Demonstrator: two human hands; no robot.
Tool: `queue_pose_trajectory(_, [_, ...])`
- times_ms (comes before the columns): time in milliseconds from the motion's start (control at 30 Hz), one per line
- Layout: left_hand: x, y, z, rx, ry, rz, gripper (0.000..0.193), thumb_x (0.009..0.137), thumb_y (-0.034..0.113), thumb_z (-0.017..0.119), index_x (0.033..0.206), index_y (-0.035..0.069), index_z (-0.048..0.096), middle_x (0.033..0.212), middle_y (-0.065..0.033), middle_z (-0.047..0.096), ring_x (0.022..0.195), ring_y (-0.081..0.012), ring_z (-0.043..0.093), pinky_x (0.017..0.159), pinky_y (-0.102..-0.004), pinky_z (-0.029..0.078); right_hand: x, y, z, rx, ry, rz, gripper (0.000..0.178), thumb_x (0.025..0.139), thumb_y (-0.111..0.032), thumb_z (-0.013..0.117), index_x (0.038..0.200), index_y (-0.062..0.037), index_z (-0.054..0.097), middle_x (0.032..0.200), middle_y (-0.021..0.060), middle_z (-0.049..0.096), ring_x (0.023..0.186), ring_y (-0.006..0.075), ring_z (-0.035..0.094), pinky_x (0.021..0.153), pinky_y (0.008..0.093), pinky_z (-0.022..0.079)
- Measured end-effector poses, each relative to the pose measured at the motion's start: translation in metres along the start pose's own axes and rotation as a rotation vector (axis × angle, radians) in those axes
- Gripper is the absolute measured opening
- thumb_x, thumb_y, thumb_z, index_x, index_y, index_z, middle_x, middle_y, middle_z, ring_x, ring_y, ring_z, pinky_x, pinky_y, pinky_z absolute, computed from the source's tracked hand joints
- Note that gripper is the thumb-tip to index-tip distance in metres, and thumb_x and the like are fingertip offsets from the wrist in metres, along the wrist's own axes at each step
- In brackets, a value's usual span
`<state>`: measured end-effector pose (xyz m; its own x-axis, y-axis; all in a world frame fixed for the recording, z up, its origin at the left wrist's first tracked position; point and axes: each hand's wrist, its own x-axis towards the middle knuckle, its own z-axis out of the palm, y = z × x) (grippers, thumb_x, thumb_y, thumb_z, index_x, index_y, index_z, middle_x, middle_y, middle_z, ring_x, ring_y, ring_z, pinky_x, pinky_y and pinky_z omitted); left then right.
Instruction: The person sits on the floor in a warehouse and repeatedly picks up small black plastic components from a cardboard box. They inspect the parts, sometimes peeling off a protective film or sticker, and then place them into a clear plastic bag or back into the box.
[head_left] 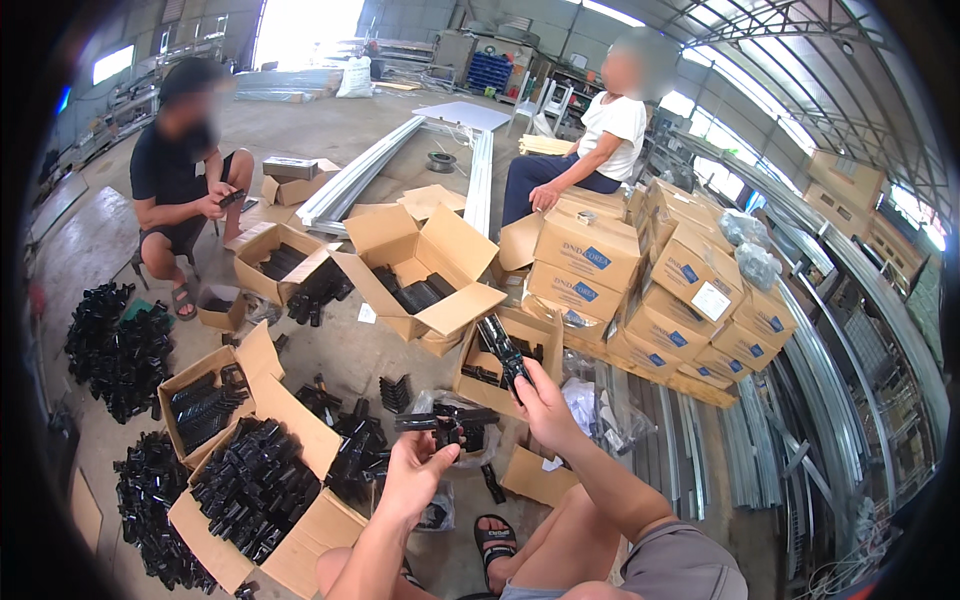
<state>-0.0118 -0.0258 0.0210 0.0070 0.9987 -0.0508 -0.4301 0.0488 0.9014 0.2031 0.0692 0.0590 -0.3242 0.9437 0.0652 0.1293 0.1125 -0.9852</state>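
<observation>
My left hand is closed round a black branched fitting, with arms sticking out sideways and downward. My right hand grips a longer glossy black fitting, tilted up and to the left. The two pieces are apart from each other. Just beyond my hands stands a small open carton with black parts in it. Below the left hand's piece, a clear plastic bag with dark parts lies near my sandalled foot. A loose black piece rests on the floor between my hands.
An open carton heaped with black fittings stands at left, beside loose piles. Another open carton stands ahead. Stacked closed cartons and long metal profiles fill the right. Two people sit beyond; the left one handles a black part.
</observation>
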Motion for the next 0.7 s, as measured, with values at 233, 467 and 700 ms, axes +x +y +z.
queue_pose_trajectory(233, [0.000, -0.002, -0.007, 0.067, -0.023, -0.100, 0.029, 0.089, -0.005, 0.068, 0.116, -0.003, 0.061, 0.107, -0.0055, 0.069, 0.096, -0.0117, 0.062, 0.088, -0.0271, 0.047, 0.006, 0.015, 0.011, 0.219, -0.095, -0.005, 0.047, 0.108, -0.015, 0.041, 0.154, -0.0126, 0.031, 0.096, 0.0039, 0.057, 0.072, 0.0099, 0.054, 0.061, 0.0224, 0.042])
queue_pose_trajectory(467, [0.003, 0.003, -0.006, 0.072, -0.028, -0.180, 0.029, 0.089, -0.006, 0.068, 0.117, -0.003, 0.060, 0.110, -0.0081, 0.070, 0.100, -0.0140, 0.064, 0.089, -0.0293, 0.050, -0.002, 0.030, 0.001, 0.414, -0.208, 0.102, 0.045, 0.110, -0.025, 0.036, 0.154, -0.0127, 0.032, 0.096, 0.0040, 0.055, 0.079, 0.0102, 0.052, 0.068, 0.0233, 0.040])
queue_pose_trajectory(700, [0.012, -0.010, 0.001, 0.095, -0.050, -0.201, 0.033, 0.087, -0.006, 0.068, 0.118, -0.003, 0.060, 0.110, -0.0086, 0.069, 0.102, -0.0165, 0.064, 0.092, -0.0306, 0.048, -0.010, 0.043, 0.005, 0.076, -0.263, -0.099, 0.050, 0.106, -0.017, 0.046, 0.153, -0.0058, 0.035, 0.117, 0.0055, 0.062, 0.110, 0.0131, 0.056, 0.098, 0.0297, 0.044])
